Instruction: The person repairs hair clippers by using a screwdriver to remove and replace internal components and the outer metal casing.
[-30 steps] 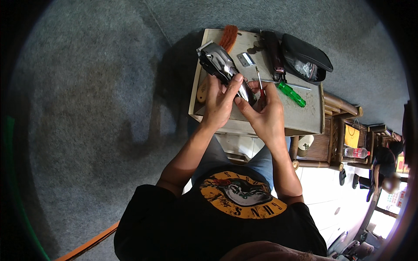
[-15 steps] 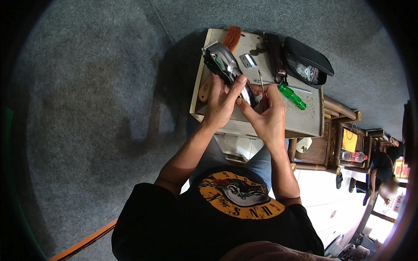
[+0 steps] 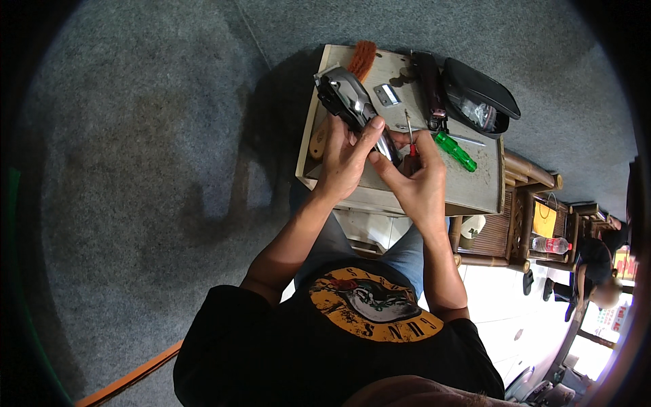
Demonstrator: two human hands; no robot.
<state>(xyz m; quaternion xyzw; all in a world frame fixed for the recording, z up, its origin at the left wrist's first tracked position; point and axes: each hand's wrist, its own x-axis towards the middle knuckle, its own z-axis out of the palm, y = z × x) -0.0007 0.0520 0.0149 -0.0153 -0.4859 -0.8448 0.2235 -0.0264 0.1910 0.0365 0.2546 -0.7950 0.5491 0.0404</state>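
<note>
A silver and black hair clipper (image 3: 351, 95) is held tilted over the small table, its head end pointing up and left. My left hand (image 3: 346, 159) is closed round its body, thumb along the side. With my right hand (image 3: 417, 173) I grip a small screwdriver with a red handle (image 3: 412, 150), its metal shaft pointing up. That hand's thumb and a fingertip also rest by the clipper's lower end. Beyond the clipper lies a detached metal clipper blade (image 3: 387, 95). A green screwdriver handle (image 3: 456, 150) lies just right of my right hand.
On the table (image 3: 468, 186) are a dark maroon clipper (image 3: 428, 85), an open black case (image 3: 480, 95) with a clear plastic bag, and a brush with reddish bristles (image 3: 362, 60). At right stand a bamboo bench (image 3: 489, 237) with a bottle (image 3: 550, 245), and another person (image 3: 591, 271).
Almost nothing differs. The clipper has rolled slightly in my left hand, and the red-handled screwdriver has shifted a touch in my right fingers.
</note>
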